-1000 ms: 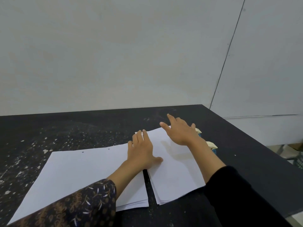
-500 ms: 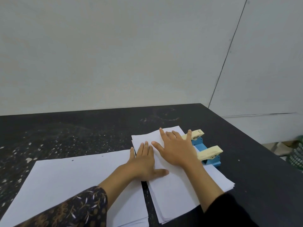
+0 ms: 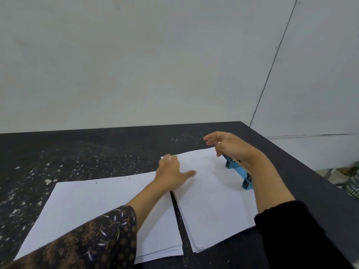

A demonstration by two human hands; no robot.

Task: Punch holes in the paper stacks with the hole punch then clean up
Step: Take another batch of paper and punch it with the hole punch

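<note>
Two white paper stacks lie side by side on the black table (image 3: 97, 144). The left stack (image 3: 93, 206) shows two punched holes along its far edge. My left hand (image 3: 171, 171) rests on the far left corner of the right stack (image 3: 211, 200), fingers spread and blurred. The blue hole punch (image 3: 238, 171) sits on that stack's right edge, its cream levers hidden under my right hand (image 3: 230, 146). The heel of that hand lies over the punch, with the fingers apart and lifted above the table. Neither hand grips anything that I can see.
Small white paper bits are scattered over the table's left part (image 3: 29, 181). A pale wall stands right behind the table. The table's right edge (image 3: 303, 167) runs close to the punch, and a woven basket (image 3: 353, 185) sits on the floor beyond it.
My right hand has left the right stack and moved right, onto the hole punch. My left hand has slid farther up to the stack's far corner. The camera has dipped slightly.
</note>
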